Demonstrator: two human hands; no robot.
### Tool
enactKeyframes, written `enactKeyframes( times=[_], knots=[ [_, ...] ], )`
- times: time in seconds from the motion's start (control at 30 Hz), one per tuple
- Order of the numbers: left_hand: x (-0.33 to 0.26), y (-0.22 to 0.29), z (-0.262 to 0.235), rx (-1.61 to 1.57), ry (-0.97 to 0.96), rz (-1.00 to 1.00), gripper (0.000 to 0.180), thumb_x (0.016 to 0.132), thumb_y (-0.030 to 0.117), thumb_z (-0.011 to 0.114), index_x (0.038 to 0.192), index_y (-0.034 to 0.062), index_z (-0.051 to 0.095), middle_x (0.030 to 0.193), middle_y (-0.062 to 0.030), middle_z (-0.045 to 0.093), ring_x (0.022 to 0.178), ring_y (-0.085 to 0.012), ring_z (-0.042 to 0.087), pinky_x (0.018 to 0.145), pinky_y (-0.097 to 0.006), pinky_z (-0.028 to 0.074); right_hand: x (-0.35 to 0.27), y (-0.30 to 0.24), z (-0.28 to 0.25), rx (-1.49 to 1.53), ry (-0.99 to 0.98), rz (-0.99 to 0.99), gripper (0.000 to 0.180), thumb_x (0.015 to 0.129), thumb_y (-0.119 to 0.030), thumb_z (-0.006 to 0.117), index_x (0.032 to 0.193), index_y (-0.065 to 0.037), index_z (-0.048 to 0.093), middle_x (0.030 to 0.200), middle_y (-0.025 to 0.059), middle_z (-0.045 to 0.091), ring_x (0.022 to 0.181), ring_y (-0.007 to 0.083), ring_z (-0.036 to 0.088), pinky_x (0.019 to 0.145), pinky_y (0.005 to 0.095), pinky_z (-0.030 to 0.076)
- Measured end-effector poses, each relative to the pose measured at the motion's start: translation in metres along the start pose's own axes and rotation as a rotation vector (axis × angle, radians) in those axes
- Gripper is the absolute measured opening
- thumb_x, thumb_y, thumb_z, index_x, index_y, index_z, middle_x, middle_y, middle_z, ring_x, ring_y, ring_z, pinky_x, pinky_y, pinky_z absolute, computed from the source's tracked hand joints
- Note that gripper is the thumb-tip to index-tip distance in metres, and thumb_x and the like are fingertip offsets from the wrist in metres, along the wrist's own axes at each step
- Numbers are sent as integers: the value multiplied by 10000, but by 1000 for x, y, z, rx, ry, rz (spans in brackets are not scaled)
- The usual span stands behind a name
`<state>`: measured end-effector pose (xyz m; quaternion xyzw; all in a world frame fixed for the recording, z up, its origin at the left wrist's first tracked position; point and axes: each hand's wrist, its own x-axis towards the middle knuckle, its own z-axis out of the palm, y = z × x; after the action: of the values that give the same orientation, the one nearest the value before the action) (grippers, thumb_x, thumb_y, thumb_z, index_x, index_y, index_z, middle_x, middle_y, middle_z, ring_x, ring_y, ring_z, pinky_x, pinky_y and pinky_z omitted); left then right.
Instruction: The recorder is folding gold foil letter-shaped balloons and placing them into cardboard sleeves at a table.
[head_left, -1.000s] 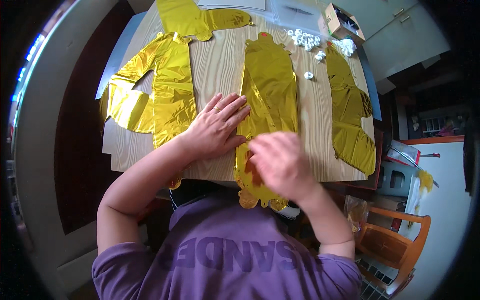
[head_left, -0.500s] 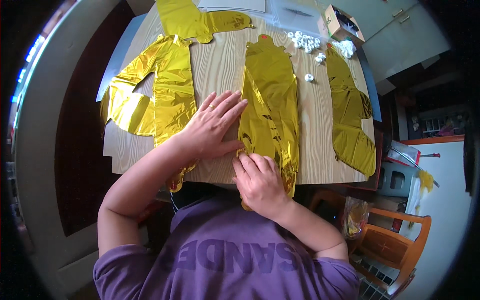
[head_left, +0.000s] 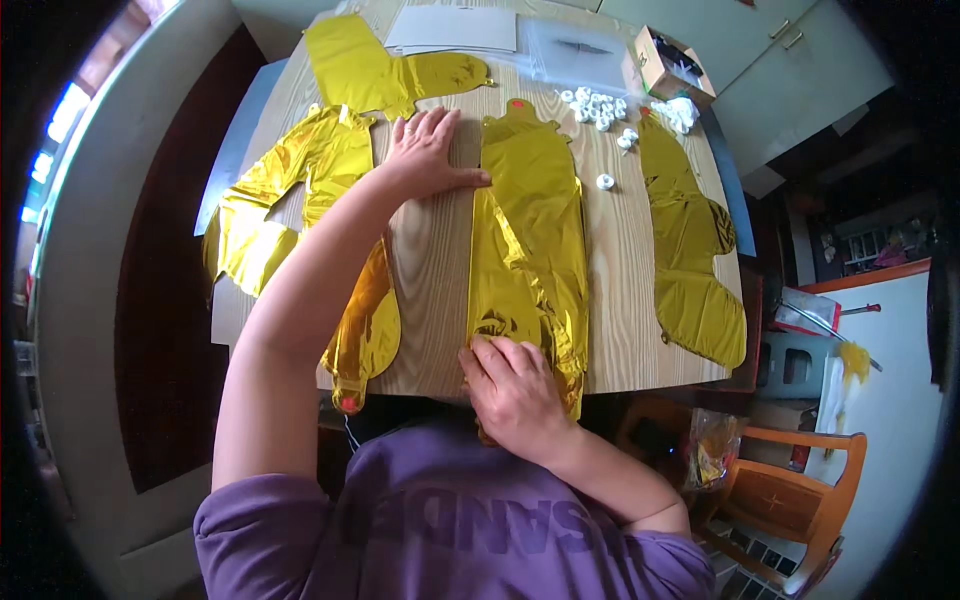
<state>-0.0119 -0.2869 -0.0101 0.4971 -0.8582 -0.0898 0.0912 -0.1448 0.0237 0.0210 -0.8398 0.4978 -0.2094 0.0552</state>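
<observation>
Head view: flat, crinkled gold foil balloon [head_left: 528, 235].

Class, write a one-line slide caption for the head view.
Left hand flat on the wooden table, right hand pressing the near end of a flat gold foil balloon.

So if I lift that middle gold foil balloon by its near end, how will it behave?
The gold foil balloon lies flat and creased, so it will likely droop limply. It looks thin, probably very light. Its shiny film may slip, and already overhangs the table edge under the right hand.
</observation>
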Motion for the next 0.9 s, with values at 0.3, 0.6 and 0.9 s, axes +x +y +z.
enactKeyframes(
  times=[0.3, 0.6, 0.9],
  knots=[
    [0, 12, 7, -79, 415, 175, 787, 868, 513, 716, 1480, 113, 426, 1494, -158, 453, 1402, -368, 400, 1202, -559, 219, 1, 2, 2, 21, 23, 2, 352, 847, -135, 640, 1158, 24, 686, 1195, 118, 613, 1110, 258, 543, 952, 396, 415],
    [-113, 51, -9, -74, 29, 477, 742, 965, 481, 589, 1530, 51, 371, 1576, -206, 355, 1487, -376, 293, 1220, -541, 199, 4, 40, -28, 150, 188, 90, 344, 876, -143, 694, 1204, -38, 689, 1235, 124, 649, 1151, 292, 597, 1014, 423, 450],
    [-121, 51, -2, -60, -20, 462, 777, 962, 522, 577, 1540, 54, 354, 1594, -200, 330, 1500, -376, 264, 1226, -534, 183, -6, 134, -39, -143, 58, 203, 386, 938, -188, 649, 1290, -30, 643, 1412, 139, 578, 1340, 326, 497, 1145, 456, 350]
  ],
)
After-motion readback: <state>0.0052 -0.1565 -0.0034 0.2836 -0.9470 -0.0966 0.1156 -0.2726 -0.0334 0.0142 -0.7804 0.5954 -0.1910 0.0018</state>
